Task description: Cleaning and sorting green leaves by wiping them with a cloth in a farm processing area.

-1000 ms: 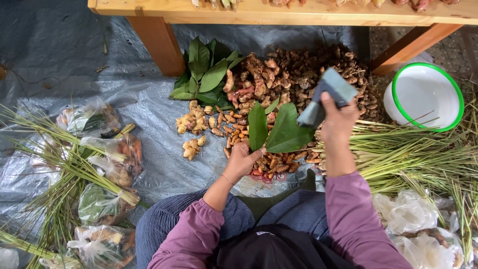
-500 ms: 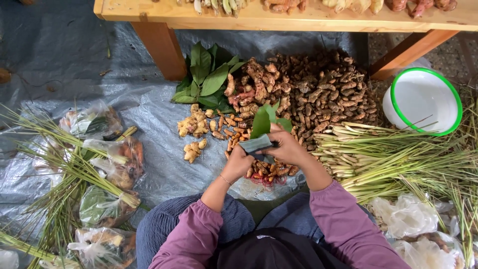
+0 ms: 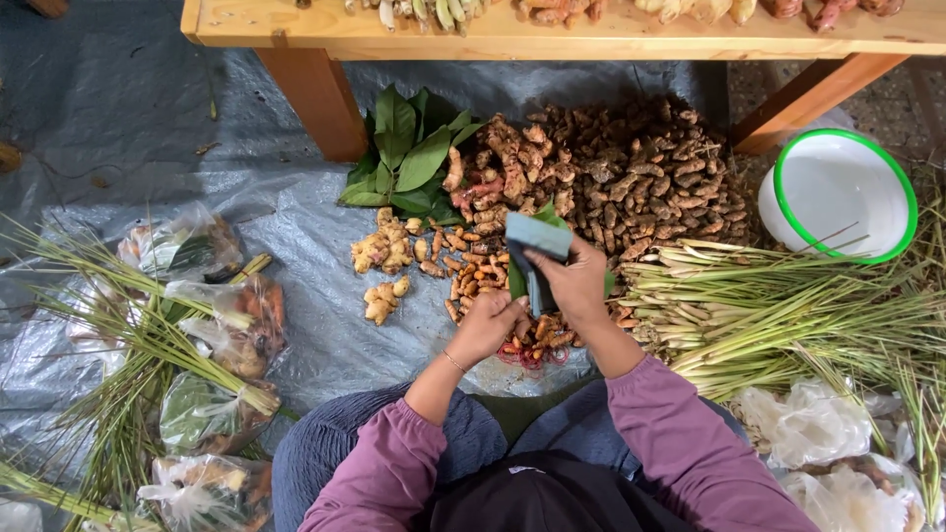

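- Nearest the camera, the person sits low on the grey plastic ground sheet (image 3: 296, 227), both purple sleeves reaching forward over the lap.
- The left hand (image 3: 490, 325) is curled around the lower edge of a flat, blue-grey folded packet of paper or plastic (image 3: 537, 238); the fingers are bent, though how firmly they pinch cannot be told.
- The right hand (image 3: 574, 284) grasps the same packet from the other side, thumb on top, so the packet stands upright between both hands, just above the small pile of orange-red roots in red netting (image 3: 532, 340).
- Judged from this, the packet is best kept steady with one hand while the other works a single sheet or edge loose; pulling straight up over the roots would avoid snagging them.
- A green leaf (image 3: 517, 281) shows partly behind the packet; care is needed not to crush it.
- To the left lie pale yellow ginger knobs (image 3: 382, 251); to the right, bundled pale green lemongrass stalks (image 3: 749, 305).
- Beyond them sit the big heap of brown knobbly rhizomes (image 3: 631, 177) and a bunch of broad green leaves (image 3: 409, 158).
- Farthest off are the white round basin with a green rim (image 3: 838, 192) and the wooden worktop (image 3: 552, 39).
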